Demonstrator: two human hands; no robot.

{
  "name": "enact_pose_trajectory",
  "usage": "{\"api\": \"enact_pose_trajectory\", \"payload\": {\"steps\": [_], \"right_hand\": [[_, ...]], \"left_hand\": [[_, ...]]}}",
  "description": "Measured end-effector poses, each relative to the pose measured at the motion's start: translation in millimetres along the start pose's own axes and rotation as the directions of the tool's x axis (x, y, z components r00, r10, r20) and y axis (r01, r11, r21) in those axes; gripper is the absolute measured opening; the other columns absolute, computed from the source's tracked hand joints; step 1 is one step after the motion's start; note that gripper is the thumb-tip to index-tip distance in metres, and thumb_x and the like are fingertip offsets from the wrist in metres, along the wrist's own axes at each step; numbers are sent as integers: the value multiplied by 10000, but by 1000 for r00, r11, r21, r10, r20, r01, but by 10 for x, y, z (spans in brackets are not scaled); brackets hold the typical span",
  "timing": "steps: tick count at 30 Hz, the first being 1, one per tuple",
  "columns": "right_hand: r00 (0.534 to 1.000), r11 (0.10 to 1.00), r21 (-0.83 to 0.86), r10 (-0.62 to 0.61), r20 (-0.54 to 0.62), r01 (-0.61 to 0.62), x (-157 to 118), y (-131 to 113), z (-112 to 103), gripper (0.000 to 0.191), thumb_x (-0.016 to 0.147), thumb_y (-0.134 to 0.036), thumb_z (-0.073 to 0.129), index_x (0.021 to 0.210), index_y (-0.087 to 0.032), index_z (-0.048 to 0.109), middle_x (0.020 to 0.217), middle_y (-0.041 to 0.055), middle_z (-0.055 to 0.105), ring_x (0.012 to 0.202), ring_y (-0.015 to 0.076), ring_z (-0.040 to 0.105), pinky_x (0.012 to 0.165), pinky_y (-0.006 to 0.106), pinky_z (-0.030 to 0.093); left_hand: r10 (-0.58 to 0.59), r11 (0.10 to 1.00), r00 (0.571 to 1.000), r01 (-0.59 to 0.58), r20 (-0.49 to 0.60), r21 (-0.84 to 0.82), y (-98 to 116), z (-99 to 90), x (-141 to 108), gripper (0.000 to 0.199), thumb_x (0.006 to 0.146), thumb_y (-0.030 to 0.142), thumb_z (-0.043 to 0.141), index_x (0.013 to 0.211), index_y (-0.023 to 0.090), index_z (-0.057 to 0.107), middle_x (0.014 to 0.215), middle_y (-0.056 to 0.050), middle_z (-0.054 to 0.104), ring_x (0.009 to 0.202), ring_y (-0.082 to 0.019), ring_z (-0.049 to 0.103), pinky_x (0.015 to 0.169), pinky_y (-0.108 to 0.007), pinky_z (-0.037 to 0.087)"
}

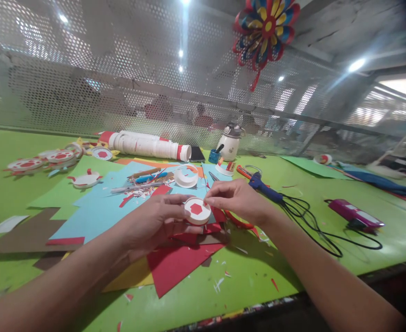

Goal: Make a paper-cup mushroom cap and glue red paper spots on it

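My left hand [157,221] is closed round a shallow white paper cup bottom [197,219] with a red hexagon on its face. The fingers grip its left side and underside, and the face tilts up towards me. My right hand [235,198] is closed in a pinch at the disc's right edge; whatever is between its fingertips is too small to make out. Just beyond the hands lies a white paper ring [185,177]. Red paper [185,265] is spread under and in front of the left hand. Orange-handled scissors [239,221] lie partly hidden beneath the right wrist.
A blue glue gun [267,190] with a black cord lies at the right, near a purple power strip [356,214]. Stacked white paper cups [144,145] and a bottle [229,143] stand behind. Finished-looking red-and-white discs [26,164] sit at the left. Light blue sheets [95,203] carry pens and scraps.
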State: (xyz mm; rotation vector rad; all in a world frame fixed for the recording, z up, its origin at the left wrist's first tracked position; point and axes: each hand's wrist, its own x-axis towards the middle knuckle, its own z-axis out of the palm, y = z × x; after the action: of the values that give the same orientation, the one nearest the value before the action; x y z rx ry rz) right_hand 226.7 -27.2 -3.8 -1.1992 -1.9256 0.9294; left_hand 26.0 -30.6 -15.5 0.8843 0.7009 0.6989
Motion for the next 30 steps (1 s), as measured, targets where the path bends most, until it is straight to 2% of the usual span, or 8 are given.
{"api": "enact_pose_trajectory", "payload": {"steps": [7,14,19,30], "right_hand": [[996,993,-96,-62,71,69,-4,-15,-52,75,767,-177,635,762,-157,707,723,10,609,707,127,527,665,280,431],[992,995,-40,-91,93,95,3,33,-67,63,762,-191,667,768,-177,729,741,9,625,726,128,541,693,287,432],[995,998,1,-59,83,60,10,57,-45,53,755,-191,682,761,-186,735,741,6,626,729,125,548,704,284,437],[997,997,37,-74,18,73,21,83,-18,17,720,-165,702,725,-172,716,732,9,619,731,132,541,699,296,432]], "left_hand": [[-17,1000,1000,17,16,5,-22,-27,5,207,660,21,646,841,111,692,889,-110,714,751,-180,678,781,-318,555],[-44,999,999,44,19,5,-15,-36,4,236,675,11,627,878,116,685,899,-105,718,754,-169,682,808,-312,549],[-23,1000,999,23,31,1,-20,-41,1,236,682,5,610,871,118,695,888,-111,729,730,-174,692,799,-320,563],[-1,1000,1000,1,22,14,0,-17,2,217,685,-4,606,840,113,704,844,-103,733,715,-168,693,744,-295,588]]}}
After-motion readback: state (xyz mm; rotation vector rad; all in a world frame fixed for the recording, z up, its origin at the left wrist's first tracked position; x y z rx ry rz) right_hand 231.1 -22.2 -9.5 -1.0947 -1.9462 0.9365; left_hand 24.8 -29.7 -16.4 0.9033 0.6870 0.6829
